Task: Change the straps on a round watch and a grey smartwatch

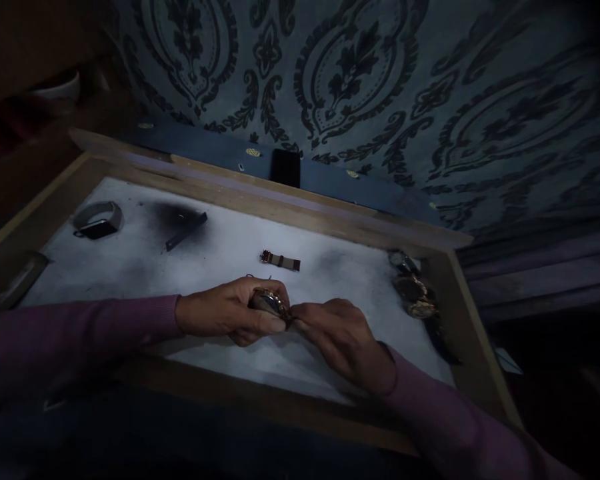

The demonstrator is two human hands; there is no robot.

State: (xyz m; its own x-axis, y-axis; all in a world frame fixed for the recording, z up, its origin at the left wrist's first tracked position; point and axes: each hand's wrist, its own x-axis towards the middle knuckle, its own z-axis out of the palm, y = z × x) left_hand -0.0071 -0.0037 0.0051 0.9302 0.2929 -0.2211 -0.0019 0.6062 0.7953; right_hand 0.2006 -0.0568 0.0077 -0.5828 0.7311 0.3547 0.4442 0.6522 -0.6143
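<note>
My left hand (230,310) grips a round watch case (269,301) between thumb and fingers, its face tilted up. At the right edge of the case, the thumb and forefinger of my right hand (337,333) are pinched together. Whether they hold a small part there or only the watch's edge, I cannot make out. Just beyond both hands lies a short watch strap piece (281,261) with a buckle. A thin dark item by my left fingers is mostly hidden.
A wooden tray (280,195) with raised sides and a white lining surrounds the work. Inside are a watch with a band (99,220) at left, a dark flat strip (187,231), and several watches (411,288) at right. A black phone-like object (285,168) lies beyond the far rim.
</note>
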